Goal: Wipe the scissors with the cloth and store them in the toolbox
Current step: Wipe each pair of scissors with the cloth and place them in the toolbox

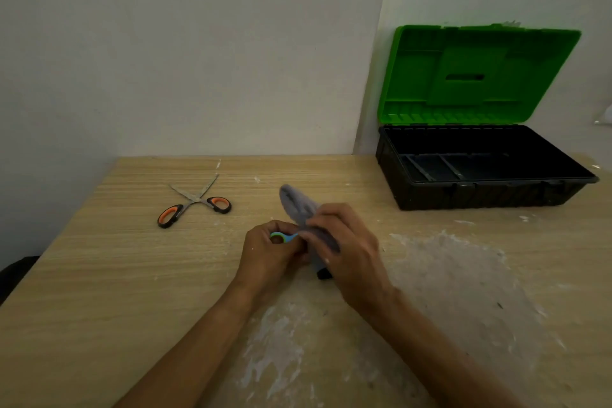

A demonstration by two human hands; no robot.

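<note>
My left hand [270,250] grips the blue and green handle of a small pair of scissors [283,237] above the table's middle. My right hand [344,243] holds a grey cloth [296,202] wrapped around the blades, which are hidden inside it. A second pair of scissors [195,200] with orange and black handles lies spread open on the table to the left, apart from both hands. The toolbox [480,190], black with a green lid [477,76] standing up, sits open at the back right.
The wooden table [116,275] carries white dusty smears at the front right [447,262]. Walls close in behind and on the left. A small dark object [324,274] shows under my right hand. The table's left edge drops off near a dark shape.
</note>
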